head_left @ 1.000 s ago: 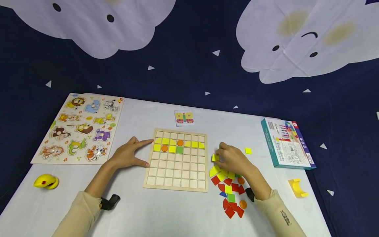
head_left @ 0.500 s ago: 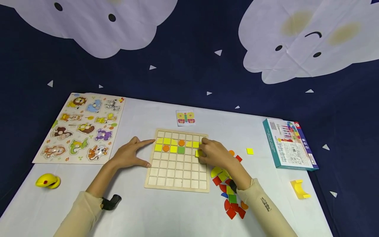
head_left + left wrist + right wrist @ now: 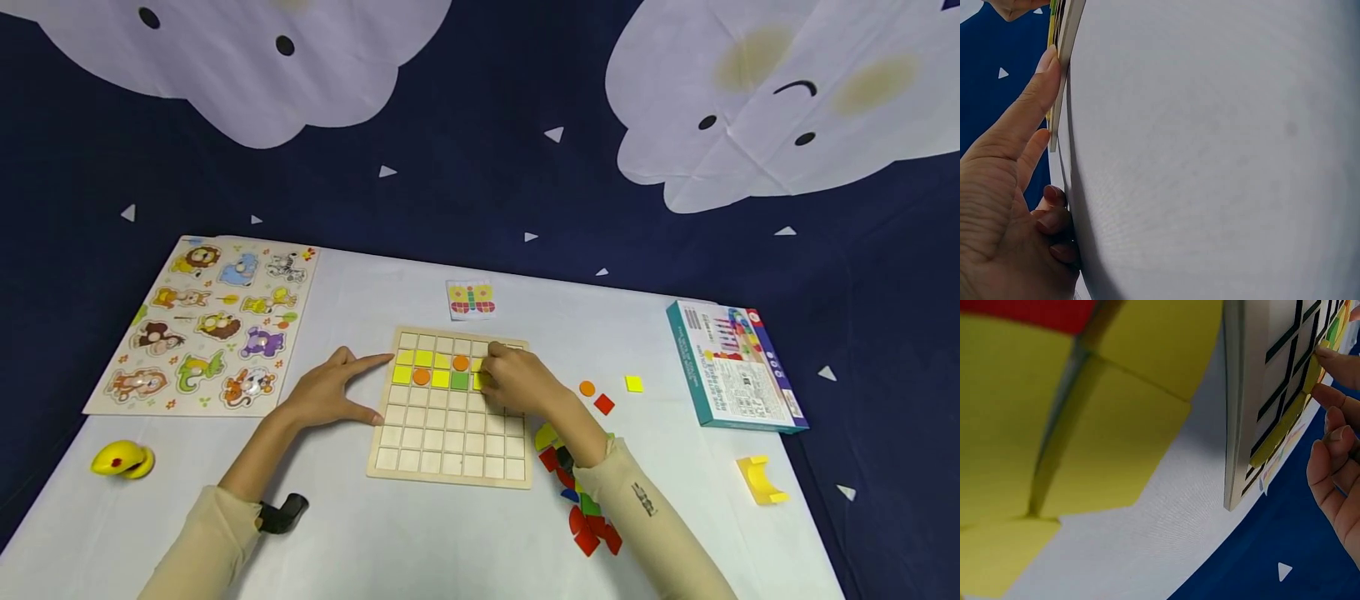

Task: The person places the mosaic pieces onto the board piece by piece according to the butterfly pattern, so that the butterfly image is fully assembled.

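In the head view a wooden grid board (image 3: 448, 481) lies mid-table, with yellow, orange and green tiles in its second and third rows. My left hand (image 3: 330, 392) touches the board's left edge with spread thumb and index finger; its other fingers curl in the left wrist view. Over the board's upper right, my right hand (image 3: 519, 379) pinches a yellow square tile (image 3: 477, 382) at the cell right of the green tile (image 3: 459, 380). That hand covers part of the yellow row. The right wrist view shows its thumb and index fingertip at the tiles.
Loose red, yellow, green and blue tiles (image 3: 587, 543) lie right of the board, partly under the right forearm. A butterfly pattern card (image 3: 471, 298) lies behind it. An animal puzzle (image 3: 217, 325), a yellow toy (image 3: 122, 459), a box (image 3: 738, 362) and a yellow curved piece (image 3: 762, 480) stand around.
My right hand has carried the yellow square tile leftward from beside the loose pile onto the board's third row. An orange disc and a red tile now show, uncovered. My left hand stays put.
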{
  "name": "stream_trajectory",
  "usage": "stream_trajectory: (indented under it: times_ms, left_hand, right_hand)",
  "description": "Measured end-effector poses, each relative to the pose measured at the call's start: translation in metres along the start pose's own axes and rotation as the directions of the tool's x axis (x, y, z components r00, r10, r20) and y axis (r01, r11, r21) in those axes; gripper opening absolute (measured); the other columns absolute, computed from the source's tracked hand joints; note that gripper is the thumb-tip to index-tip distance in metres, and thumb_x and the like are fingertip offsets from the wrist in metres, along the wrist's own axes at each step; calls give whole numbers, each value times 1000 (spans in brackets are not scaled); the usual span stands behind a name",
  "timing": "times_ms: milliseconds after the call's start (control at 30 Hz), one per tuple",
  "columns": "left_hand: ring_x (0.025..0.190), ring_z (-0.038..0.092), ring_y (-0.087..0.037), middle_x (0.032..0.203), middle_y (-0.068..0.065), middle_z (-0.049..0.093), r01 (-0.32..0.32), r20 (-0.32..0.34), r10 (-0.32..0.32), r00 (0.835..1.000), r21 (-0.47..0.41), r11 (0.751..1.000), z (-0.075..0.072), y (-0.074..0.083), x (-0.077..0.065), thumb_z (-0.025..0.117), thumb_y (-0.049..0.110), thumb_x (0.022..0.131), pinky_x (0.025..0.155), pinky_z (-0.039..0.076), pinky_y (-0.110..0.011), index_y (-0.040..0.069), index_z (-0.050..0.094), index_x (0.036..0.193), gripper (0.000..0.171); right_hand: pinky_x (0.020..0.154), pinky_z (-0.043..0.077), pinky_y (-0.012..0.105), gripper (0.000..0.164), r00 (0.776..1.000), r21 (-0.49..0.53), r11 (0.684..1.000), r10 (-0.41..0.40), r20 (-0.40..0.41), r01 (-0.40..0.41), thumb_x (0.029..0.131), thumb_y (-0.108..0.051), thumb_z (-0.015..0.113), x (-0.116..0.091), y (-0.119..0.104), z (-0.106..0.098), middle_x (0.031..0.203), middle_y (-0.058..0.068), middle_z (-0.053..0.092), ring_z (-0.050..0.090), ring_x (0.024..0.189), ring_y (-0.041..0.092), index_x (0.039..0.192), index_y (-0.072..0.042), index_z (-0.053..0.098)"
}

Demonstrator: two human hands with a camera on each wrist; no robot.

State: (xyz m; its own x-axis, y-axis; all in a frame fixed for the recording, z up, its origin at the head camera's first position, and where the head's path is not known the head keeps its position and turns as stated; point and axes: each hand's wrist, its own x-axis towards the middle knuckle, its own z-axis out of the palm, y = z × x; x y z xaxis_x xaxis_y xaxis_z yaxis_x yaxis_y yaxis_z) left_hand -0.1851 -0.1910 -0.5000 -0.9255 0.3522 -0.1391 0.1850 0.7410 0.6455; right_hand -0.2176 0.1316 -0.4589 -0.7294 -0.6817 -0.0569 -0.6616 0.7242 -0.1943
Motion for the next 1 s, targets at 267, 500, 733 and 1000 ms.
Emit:
stream_trajectory:
  times_ms: [267, 500, 733, 1000]
  left_hand:
    - [71, 35, -17, 89, -5, 38, -3, -5, 3, 1000, 8, 1000, -3, 3, -1, 92, 48, 60, 62, 30, -31, 23, 51, 146, 98]
    - [71, 36, -18, 90, -5, 37, 6, 1, -6, 1000, -4, 1000, -2, 4, -1, 92, 47, 60, 62, 30, -31, 23, 51, 146, 98]
    - [72, 36, -18, 90, -5, 38, 5, 2, -5, 1000, -4, 1000, -1, 2, -1, 92, 47, 60, 63, 30, -32, 24, 51, 146, 98]
    - [72, 37, -18, 90, -5, 39, -2, 1, 2, 1000, 1, 1000, 1, 0, -1, 92, 47, 59, 62, 32, -31, 24, 51, 146, 99]
  right_hand:
    - [71, 52, 30, 14, 1000, 80, 997, 10, -5, -9, 88, -14, 75, 0, -3, 3, 94, 6, 61, 59, 77, 15, 97, -4, 70]
    - [66, 49, 28, 20, 999, 28, 999, 41, 20, -42, 87, -20, 77, -3, -4, 0, 91, 5, 59, 53, 70, 13, 100, -5, 72]
    - [72, 50, 31, 22, 994, 11, 995, 104, 17, -104, 88, -21, 76, -24, 7, -9, 93, 4, 58, 54, 72, 14, 105, -7, 74]
    - [75, 53, 34, 30, 971, 50, 971, 237, -36, -235, 85, -18, 78, -60, 38, -11, 97, 8, 63, 59, 77, 16, 110, -2, 73]
